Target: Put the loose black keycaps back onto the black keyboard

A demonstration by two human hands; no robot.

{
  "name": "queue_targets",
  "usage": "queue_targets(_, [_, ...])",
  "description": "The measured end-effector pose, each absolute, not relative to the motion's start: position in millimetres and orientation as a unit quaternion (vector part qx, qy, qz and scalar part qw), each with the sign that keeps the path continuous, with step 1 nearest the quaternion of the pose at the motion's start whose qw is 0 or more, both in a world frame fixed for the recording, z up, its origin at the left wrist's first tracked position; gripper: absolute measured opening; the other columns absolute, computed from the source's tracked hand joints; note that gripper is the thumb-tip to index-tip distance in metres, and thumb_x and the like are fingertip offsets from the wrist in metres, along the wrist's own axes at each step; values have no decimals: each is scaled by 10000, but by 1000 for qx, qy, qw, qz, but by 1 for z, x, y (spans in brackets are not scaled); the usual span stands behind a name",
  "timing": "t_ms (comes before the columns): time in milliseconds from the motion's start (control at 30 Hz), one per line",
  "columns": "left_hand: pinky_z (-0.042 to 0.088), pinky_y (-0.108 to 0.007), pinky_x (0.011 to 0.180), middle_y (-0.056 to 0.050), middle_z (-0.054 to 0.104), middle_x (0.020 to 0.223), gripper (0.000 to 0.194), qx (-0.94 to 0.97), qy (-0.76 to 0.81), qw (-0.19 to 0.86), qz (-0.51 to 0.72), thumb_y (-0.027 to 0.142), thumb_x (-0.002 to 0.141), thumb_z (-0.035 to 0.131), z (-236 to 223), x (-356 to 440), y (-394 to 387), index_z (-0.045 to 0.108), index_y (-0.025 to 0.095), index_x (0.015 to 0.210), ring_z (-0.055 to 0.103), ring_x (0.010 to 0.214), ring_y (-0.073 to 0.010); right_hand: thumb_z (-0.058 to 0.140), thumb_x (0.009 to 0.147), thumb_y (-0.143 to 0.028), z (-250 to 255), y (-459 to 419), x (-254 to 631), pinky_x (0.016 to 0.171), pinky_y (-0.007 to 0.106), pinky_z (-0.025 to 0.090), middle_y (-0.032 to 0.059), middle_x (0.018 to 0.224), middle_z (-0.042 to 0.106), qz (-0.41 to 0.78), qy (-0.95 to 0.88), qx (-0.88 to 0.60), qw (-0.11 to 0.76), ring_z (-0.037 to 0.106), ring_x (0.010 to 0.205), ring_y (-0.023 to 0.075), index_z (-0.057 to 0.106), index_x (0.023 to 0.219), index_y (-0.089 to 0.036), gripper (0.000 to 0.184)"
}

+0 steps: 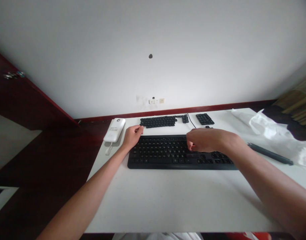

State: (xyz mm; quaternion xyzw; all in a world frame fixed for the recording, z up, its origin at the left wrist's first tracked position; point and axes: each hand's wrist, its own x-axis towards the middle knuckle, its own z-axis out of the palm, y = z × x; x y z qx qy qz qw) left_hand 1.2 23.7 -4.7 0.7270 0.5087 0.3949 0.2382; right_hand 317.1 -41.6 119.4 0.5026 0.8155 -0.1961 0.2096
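Observation:
A black keyboard (156, 165) lies on the white table, with many of its key positions bare of caps. My left hand (133, 136) rests at the keyboard's far left corner, its fingers curled closed; whatever may be inside them is hidden. Over the right-middle part of the keyboard, my right hand (205, 139) is bent down with fingers drawn together. Its fingertips are partly hidden, so I cannot see what they pinch. Behind the keyboard sit loose black keycaps (158, 122) in rows, a small cluster of keycaps (185, 119) and a number-pad block of keycaps (204, 119).
A white power bank (114, 130) with a short strap lies at the table's left edge. To the right are a dark stick-like bar (270, 153) and a crumpled white plastic bag (270, 128). A thin black cable (191, 120) runs behind the keyboard, towards the wall sockets (157, 101).

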Motion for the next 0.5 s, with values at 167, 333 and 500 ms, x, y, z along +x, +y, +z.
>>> queue_targets(167, [371,-280,616,6,607,603,451,727,507,238,396,468,983,534,-5,1,24,584,191,631,573,601,-164,623,791,-140,122,-43,315,632,321,467,104,950,778,-197,810,507,220,742,808,280,829,949,-219,271])
queue_targets(333, [362,-278,610,13,587,586,448,728,505,241,396,459,984,540,-5,1,24,582,188,629,560,585,-157,628,793,-148,125,-44,314,616,331,462,117,909,780,-196,810,503,230,744,790,293,837,944,-197,262])
queue_targets(500, [360,-278,609,12,586,589,453,728,504,241,397,465,985,543,-6,0,25,584,188,629,561,588,-157,636,810,-144,128,-39,317,668,333,489,80,1021,797,-223,797,513,230,746,880,287,840,1040,-244,323])
